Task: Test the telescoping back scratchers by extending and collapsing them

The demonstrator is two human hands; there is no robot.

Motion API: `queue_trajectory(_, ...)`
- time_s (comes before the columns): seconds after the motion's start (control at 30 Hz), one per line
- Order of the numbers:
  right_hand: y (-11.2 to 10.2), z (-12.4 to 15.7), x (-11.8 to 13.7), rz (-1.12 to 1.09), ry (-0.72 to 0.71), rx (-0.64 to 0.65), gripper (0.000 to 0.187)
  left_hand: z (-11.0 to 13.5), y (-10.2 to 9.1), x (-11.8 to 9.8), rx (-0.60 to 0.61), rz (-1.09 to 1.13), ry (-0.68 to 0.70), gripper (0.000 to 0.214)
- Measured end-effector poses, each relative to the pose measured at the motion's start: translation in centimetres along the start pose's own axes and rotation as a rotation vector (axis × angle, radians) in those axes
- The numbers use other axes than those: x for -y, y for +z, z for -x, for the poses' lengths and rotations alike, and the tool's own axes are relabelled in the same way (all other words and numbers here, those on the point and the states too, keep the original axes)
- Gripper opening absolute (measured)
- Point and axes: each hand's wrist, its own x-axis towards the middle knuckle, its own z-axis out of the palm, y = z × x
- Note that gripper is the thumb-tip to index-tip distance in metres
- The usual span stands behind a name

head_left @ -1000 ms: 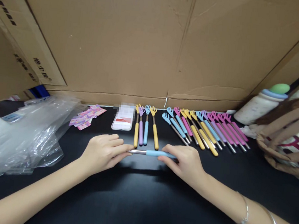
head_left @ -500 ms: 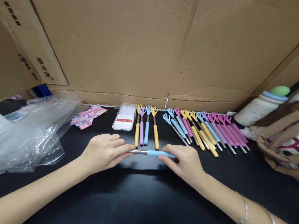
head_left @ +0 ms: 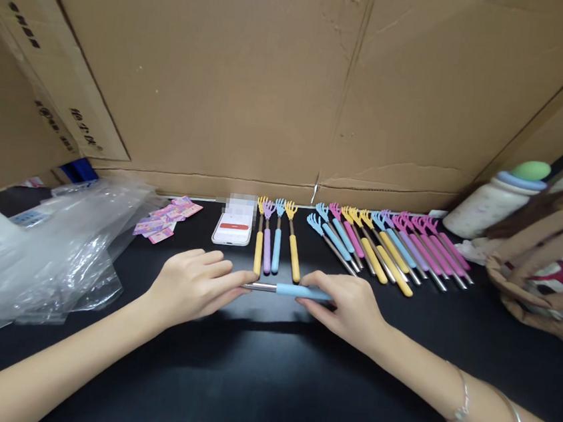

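Note:
Between my hands, level above the black table, is a back scratcher handle point(head_left: 286, 290) with a blue grip and a silver metal rod; no claw shows on it. My left hand point(head_left: 198, 284) pinches the rod's left end between thumb and fingers. The blue grip is pinched by my right hand point(head_left: 347, 305), whose palm hides its far end. Just beyond lie several back scratchers with claws, among them a yellow one point(head_left: 294, 246) and a purple one point(head_left: 268, 240). Farther right, a row of blue, pink, yellow and purple back scratchers point(head_left: 382, 252) lies slanted.
Clear plastic bags point(head_left: 55, 261) are heaped at the left. Small pink-purple cards point(head_left: 167, 218) and a phone point(head_left: 232, 223) lie at the back. A white bottle point(head_left: 486, 206) and a bag with tan straps point(head_left: 515, 289) stand right. A cardboard wall point(head_left: 234, 85) closes the back.
Almost nothing differs. Both hands keep their hold on the handle and rod, and the view has shifted very slightly.

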Motion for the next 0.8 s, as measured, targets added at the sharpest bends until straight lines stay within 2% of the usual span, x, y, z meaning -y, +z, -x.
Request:
queue_trajectory(0.23, 0.1, 0.1, -0.8, -0.024, -0.071, 0.001, 0.029, 0.1, 0.0, -0.1, -0.044, 0.01, -0.001, 0.016)
queue_trajectory(0.37, 0.0, 0.0, -0.6, 0.0, -0.075, 0.081, 0.032, 0.2, 0.2, -0.1, -0.025, 0.04, -0.005, 0.014)
queue_trajectory(0.6, -0.2, -0.2, -0.1, -0.066, 0.018, 0.205, 0.036, 0.1, 0.3, -0.3, -0.041, 0.028, 0.008, 0.012)
queue_trajectory(0.8, -0.6, -0.4, 0.4, -0.243, 0.132, 0.303, 0.038, 0.2, 0.3, -0.4, -0.046, 0.029, 0.032, 0.011)
